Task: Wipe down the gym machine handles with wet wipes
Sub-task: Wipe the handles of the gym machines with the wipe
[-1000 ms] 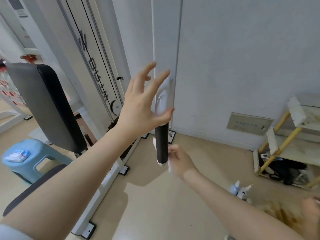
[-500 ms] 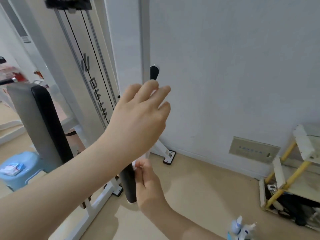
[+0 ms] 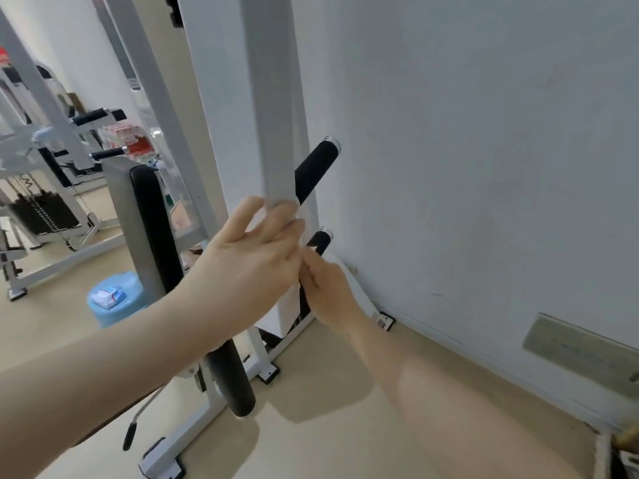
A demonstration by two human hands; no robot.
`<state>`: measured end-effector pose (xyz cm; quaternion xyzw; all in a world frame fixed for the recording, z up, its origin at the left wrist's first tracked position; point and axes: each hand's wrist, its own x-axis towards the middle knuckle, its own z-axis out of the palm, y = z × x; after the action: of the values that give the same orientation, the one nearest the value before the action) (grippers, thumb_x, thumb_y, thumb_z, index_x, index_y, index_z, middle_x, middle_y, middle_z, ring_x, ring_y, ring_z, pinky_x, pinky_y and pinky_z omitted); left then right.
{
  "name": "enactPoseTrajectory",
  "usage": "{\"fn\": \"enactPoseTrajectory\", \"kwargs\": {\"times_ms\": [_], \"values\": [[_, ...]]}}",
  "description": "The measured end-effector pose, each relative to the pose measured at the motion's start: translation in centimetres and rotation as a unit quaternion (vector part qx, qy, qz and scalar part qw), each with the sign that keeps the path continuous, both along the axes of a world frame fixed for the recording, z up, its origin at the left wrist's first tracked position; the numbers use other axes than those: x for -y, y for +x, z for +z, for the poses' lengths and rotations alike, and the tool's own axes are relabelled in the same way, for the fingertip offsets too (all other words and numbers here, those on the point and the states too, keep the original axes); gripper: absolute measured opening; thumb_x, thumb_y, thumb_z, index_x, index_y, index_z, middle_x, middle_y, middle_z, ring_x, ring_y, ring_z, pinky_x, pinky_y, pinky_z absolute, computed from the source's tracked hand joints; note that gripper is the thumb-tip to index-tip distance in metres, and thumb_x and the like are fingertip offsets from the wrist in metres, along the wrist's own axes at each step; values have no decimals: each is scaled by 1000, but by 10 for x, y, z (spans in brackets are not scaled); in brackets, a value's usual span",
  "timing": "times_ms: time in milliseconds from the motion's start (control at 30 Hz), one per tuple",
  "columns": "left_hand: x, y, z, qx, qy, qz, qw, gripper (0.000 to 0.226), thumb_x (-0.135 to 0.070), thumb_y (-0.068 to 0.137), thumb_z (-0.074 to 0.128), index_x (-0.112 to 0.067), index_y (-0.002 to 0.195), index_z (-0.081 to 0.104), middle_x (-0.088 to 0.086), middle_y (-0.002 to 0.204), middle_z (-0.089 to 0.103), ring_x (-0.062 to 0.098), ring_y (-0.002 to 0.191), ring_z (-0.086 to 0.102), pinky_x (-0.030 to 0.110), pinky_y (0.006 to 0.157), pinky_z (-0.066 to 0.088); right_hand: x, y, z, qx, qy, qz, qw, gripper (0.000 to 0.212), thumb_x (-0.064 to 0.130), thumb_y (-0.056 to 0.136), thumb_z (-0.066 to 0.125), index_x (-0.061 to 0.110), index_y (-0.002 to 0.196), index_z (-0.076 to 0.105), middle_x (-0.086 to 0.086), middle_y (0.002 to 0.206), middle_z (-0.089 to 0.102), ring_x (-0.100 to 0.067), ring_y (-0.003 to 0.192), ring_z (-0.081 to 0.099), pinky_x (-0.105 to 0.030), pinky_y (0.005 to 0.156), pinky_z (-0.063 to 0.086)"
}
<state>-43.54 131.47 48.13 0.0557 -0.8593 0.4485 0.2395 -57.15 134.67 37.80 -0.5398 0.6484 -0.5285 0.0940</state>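
Nearest the camera, the left hand (image 3: 256,267) curls its fingers (image 3: 276,216) round a grey-white bar whose black foam handle (image 3: 230,378) hangs below the wrist, one of three black handles countable on this machine. Just behind it the right hand (image 3: 328,288) closes its fingers on the lower handle (image 3: 320,240) by the wall; any wet wipe in that grip is hidden, and the upper handle (image 3: 316,169) stands free above. Farther left, a blue stool (image 3: 133,288) carries one wipes packet (image 3: 110,296), partly cut off by the forearm.

White wall (image 3: 484,133), beige floor (image 3: 328,444), blue stool (image 3: 114,299) left bkgd.
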Motion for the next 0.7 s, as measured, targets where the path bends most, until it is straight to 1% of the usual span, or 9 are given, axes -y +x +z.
{"fn": "enactPoseTrajectory", "kwargs": {"times_ms": [33, 100, 167, 233, 267, 367, 500, 633, 700], "values": [[2, 3, 0, 6, 3, 3, 1000, 44, 1, 86, 27, -9, 76, 69, 6, 102, 68, 26, 118, 42, 40, 104, 11, 4, 1, -5, -49, 18, 60, 997, 22, 17, 101, 31, 19, 86, 48, 12, 66, 46, 4, 55, 46, -8, 54, 37], [8, 11, 1, 25, 4, 14, 1000, 42, -1, 86, 30, -10, 81, 70, 5, 109, 67, 25, 120, 41, 40, 105, 13, 18, -14, -11, -146, 26, 61, 987, 20, 17, 100, 31, 20, 85, 44, 13, 72, 43, 3, 65, 46, -10, 64, 38], [11, 17, 2, 43, 13, 20, 999, 39, 0, 84, 33, -10, 83, 70, 7, 116, 65, 25, 124, 38, 42, 104, 17, 38, -40, -17, -180, 49, 21, 982, 22, 22, 99, 31, 17, 104, 52, 6, 100, 57, -10, 93, 53, -23, 90, 40], [12, 18, 4, 56, 21, 19, 998, 37, -2, 81, 35, -11, 84, 71, 8, 120, 63, 26, 127, 35, 43, 103, 19, 47, -49, -20, -204, 81, -26, 975, 35, 19, 100, 31, 16, 131, 47, -2, 138, 48, -22, 128, 42, -35, 112, 24], [13, 19, 4, 58, 22, 19, 998, 37, -3, 82, 35, -12, 84, 71, 8, 120, 63, 26, 127, 34, 43, 103, 20, 45, -45, -20, -225, 83, -10, 971, 39, 14, 99, 34, 13, 137, 42, -4, 146, 41, -23, 136, 34, -36, 114, 20], [16, 19, 4, 52, 26, 15, 998, 37, -4, 85, 35, -14, 82, 71, 5, 119, 64, 24, 127, 35, 43, 103, 21, 36, -27, -28, -313, 11, 111, 943, 47, -4, 90, 47, 5, 136, 43, -12, 144, 43, -26, 137, 33, -38, 115, 24], [16, 17, 4, 50, 24, 19, 998, 38, -5, 86, 34, -15, 79, 70, 3, 117, 64, 23, 126, 36, 42, 102, 21, 54, -53, -30, -216, 54, -17, 975, 49, -1, 93, 42, 12, 140, 38, -5, 148, 38, -23, 139, 29, -46, 112, 30], [17, 17, 2, 49, 40, 16, 998, 35, -8, 86, 36, -16, 76, 69, 1, 116, 65, 22, 126, 36, 42, 103, 21, 47, -28, -35, -349, -57, 93, 931, 46, -8, 80, 46, 1, 123, 55, -16, 130, 56, -30, 125, 48, -42, 107, 37], [18, 18, 2, 51, 36, 17, 998, 34, -8, 87, 37, -16, 78, 70, 2, 118, 65, 22, 127, 35, 42, 103, 20, 54, -39, -34, -326, -32, 89, 941, 42, -6, 85, 44, 5, 123, 55, -14, 131, 54, -29, 120, 51, -45, 103, 43]]}}
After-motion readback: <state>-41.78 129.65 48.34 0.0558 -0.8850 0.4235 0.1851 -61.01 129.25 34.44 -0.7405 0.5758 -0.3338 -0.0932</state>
